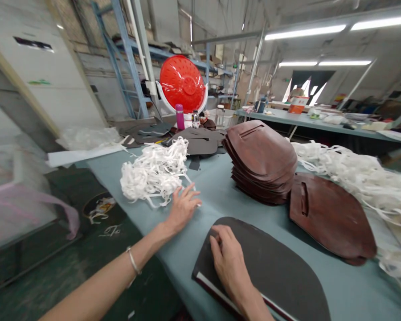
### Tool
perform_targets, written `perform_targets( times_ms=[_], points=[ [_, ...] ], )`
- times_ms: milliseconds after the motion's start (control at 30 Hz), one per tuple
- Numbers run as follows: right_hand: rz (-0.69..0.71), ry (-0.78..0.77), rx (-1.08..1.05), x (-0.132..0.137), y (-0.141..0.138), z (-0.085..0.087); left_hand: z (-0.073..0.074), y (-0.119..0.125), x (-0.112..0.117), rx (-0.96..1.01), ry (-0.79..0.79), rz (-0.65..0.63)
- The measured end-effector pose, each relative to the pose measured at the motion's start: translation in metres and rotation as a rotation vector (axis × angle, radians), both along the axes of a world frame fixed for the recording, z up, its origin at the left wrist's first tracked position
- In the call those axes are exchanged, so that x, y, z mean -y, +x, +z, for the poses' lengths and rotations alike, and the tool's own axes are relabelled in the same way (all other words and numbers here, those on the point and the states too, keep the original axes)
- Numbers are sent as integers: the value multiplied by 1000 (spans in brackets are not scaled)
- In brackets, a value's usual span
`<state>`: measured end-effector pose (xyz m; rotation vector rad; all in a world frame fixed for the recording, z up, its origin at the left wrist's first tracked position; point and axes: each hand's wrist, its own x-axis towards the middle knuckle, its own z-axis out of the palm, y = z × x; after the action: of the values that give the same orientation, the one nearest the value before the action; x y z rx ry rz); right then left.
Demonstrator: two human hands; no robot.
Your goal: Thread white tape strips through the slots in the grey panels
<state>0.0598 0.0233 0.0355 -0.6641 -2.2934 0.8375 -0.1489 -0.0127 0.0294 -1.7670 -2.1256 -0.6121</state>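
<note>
Right hand [230, 263] rests on a dark panel [284, 276], long axis seemingly crosswise.

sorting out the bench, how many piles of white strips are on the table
2. One pile of white strips lies just beyond the left hand; the other pile trails along the right side of the table, past the stacked brown panels. More could be hidden behind that stack.

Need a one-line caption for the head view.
Right hand presses a dark panel near stacked brown panels; left hand rests by white strips.
</note>
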Motion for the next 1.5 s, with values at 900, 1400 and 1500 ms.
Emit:
perform_targets(
  times_ms=[900, 1400, 1500],
  points=[
    [-218, 171, 223, -39, 56, -13, 20, -39, 29, 128, 122, 321],
    [-406, -152, 325, -19, 187, 3, 30, 116, 32, 753, -483, -486],
    [-421, -220, 358, 2, 217, -17, 19, 108, 49, 804, -520, -401]
  ],
)
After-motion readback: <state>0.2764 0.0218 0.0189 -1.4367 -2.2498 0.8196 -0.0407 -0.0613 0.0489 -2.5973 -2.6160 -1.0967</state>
